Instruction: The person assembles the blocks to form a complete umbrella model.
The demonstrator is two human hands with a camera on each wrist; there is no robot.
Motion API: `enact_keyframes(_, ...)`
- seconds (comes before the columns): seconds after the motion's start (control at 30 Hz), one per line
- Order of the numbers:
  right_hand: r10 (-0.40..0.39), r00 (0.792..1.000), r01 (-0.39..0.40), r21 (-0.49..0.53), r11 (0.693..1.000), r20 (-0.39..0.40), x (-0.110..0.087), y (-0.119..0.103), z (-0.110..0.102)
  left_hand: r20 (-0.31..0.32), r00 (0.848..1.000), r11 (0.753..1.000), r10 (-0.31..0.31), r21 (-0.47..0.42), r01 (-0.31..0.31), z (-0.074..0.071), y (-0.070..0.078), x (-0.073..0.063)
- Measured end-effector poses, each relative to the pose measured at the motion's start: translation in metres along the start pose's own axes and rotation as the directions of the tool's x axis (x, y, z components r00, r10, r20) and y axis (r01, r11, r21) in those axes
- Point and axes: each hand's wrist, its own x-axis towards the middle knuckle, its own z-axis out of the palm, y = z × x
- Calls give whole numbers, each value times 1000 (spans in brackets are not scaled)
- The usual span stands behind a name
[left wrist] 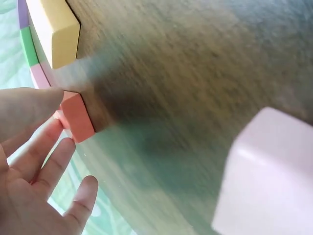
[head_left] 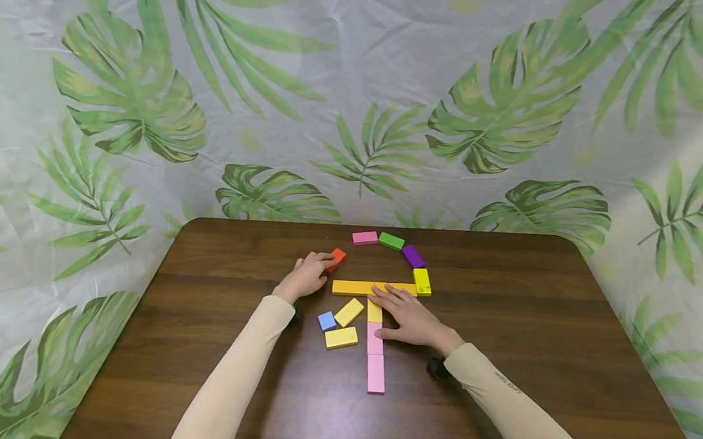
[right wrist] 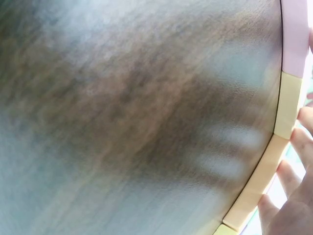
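My left hand (head_left: 305, 277) pinches a red block (head_left: 337, 259) at the left of a curve of blocks. In the left wrist view the thumb lies on one side of this block and a finger on the other; the remaining fingers are spread. My right hand (head_left: 413, 320) rests with extended fingers over a row of orange blocks (head_left: 350, 288), its thumb touching a pink block (head_left: 374, 344). Below that row, a yellow block (head_left: 375, 311) and two pink blocks stand in a straight column. The right hand covers part of the row.
Pink (head_left: 365, 238), green (head_left: 391, 241), purple (head_left: 413, 256) and bright yellow (head_left: 421, 282) blocks curve along the back and right. Left of the column lie a blue block (head_left: 326, 321) and two pale yellow blocks (head_left: 341, 338). A leaf-patterned sheet (head_left: 391, 85) hangs behind the table (head_left: 525, 393).
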Motion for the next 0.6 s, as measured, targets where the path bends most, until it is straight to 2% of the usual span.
enact_keyframes(0.2, 15, 1000, -15, 2, 1000, 10, -1, 0, 0, 26, 999, 999, -31, 39, 30, -2, 5, 5)
enact_keyframes(0.6, 31, 999, -31, 2, 1000, 20, 1, 1, 1, 71, 993, 996, -94, 7, 94, -6, 10, 23)
